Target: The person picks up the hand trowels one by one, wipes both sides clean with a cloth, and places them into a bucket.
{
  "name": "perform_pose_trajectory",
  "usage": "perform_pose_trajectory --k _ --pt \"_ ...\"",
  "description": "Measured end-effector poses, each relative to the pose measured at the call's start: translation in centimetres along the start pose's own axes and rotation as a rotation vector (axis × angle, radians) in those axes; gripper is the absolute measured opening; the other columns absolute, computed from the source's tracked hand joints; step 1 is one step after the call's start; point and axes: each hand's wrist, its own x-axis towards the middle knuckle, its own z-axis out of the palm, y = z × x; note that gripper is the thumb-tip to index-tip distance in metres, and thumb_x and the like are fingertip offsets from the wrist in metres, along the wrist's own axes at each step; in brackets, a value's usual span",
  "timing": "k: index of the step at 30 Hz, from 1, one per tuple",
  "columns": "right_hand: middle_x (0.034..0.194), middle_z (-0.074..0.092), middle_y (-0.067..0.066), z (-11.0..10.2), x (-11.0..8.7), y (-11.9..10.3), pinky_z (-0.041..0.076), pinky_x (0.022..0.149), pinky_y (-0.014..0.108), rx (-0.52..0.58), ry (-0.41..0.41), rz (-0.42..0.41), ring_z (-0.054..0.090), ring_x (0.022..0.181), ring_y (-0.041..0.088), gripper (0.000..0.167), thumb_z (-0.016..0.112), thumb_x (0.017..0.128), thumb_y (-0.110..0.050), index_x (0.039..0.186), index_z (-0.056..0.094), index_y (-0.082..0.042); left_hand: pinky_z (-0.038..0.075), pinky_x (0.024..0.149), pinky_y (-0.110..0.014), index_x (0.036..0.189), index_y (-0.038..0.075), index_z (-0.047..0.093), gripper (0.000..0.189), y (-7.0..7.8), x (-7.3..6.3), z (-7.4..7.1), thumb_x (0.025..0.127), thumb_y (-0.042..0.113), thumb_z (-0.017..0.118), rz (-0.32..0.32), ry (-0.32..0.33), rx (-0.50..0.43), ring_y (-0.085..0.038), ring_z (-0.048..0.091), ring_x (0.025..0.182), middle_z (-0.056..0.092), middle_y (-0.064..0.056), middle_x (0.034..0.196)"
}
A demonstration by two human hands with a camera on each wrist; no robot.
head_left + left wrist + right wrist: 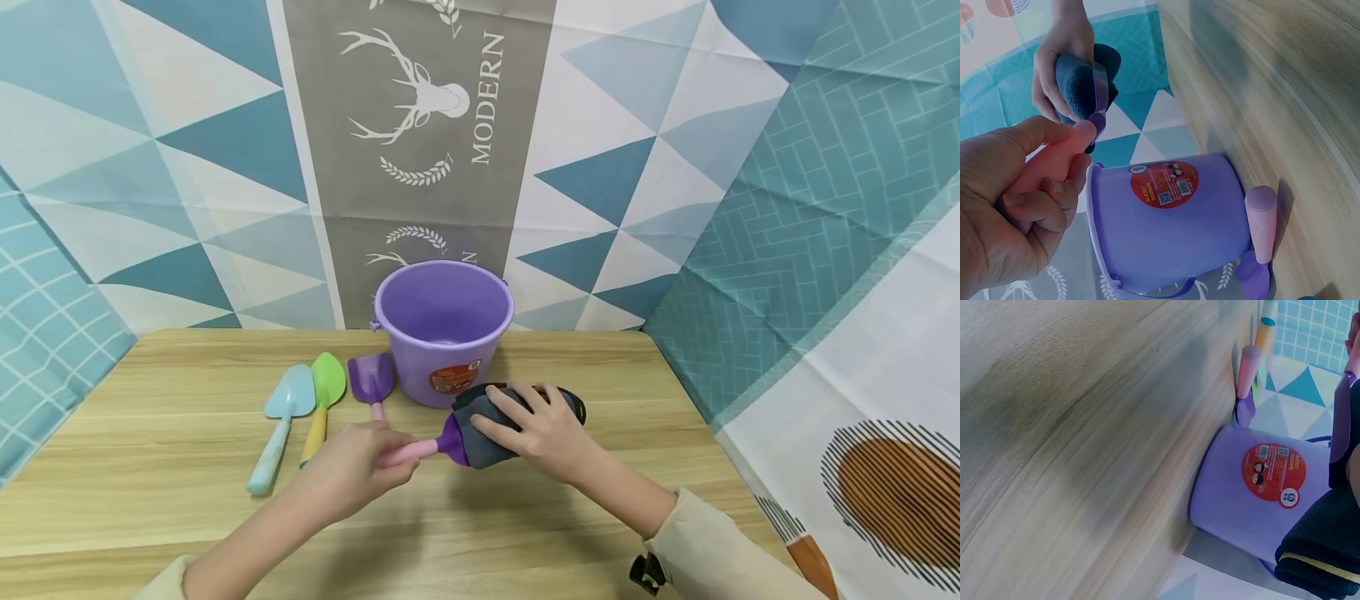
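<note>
Your left hand (356, 467) has the toy shovel (416, 452) by its pink handle: fingers curled round it, thumb laid along the top, per left wrist view. Your right hand (543, 429) grips a dark gray cloth (483, 451) folded over the purple blade, fingers bent across it and slightly apart on top; can't tell where the right thumb sits. Base of the blade shows between handle and cloth. Right wrist view gives the cloth a yellow stripe near one edge.

Shovel and cloth are up off the wood-grain table (187, 525), on your side of the purple bucket (411, 358), blade end toward your right. Bucket upright near the far edge, round red label (453, 378) facing you.

Left of the bucket, on the table: a second purple shovel (371, 379) with a pink handle, just beside the bucket; then a green trowel (328, 379) with a yellow handle; then a light blue trowel (292, 393), outermost. Left hand partly blocks those handles in head view.

Behind: geometric-print backdrop (600, 183) with a deer head and "MODERN". Small black object (647, 575) by your beige right sleeve (712, 542).
</note>
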Motion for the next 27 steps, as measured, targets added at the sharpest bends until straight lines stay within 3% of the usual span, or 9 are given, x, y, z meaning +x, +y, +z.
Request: perform_pose_trajectory --k 5,12,17,27 --pt "0.117 0.065 0.006 0.1 -0.5 0.4 0.052 0.066 0.041 -0.012 -0.009 -0.001 0.063 0.095 0.027 0.029 0.039 0.1 -0.02 0.113 0.064 -0.027 0.043 0.057 -0.019 0.091 0.018 0.073 0.012 -0.3 -0.3 -0.2 0.08 0.02 0.069 0.0 0.006 -0.009 0.001 0.048 0.063 0.065 0.013 0.072" --pt "0.119 0.063 0.007 -0.1 -1.0 1.0 0.051 0.065 0.044 0.023 -0.037 0.064 0.061 0.098 0.03 0.032 0.036 0.102 -0.023 0.115 0.064 -0.027 0.046 0.058 -0.018 0.092 0.02 0.074 0.014 -1.3 -0.6 0.2 0.079 0.019 0.069 -0.002 0.026 -0.026 0.002 0.052 0.064 0.069 0.013 0.075" --pt "0.12 0.062 0.009 -0.2 -0.6 0.7 0.051 0.064 0.044 0.036 -0.001 0.093 0.061 0.098 0.03 0.032 0.037 0.102 -0.025 0.118 0.064 -0.026 0.044 0.057 -0.017 0.091 0.021 0.074 0.013 -1.2 -0.5 0.2 0.08 0.021 0.069 -0.037 0.001 -0.035 0.002 0.047 0.061 0.065 0.016 0.07" --pt "0.113 0.065 0.008 0.3 0.4 -0.5 0.052 0.061 0.043 -0.057 0.13 -0.014 0.064 0.09 0.029 0.026 0.046 0.098 -0.018 0.112 0.066 -0.027 0.043 0.056 -0.018 0.089 0.018 0.075 0.012 -0.3 -0.2 0.0 0.08 0.02 0.069 -0.033 -0.013 -0.058 0.003 0.046 0.059 0.068 0.012 0.074"
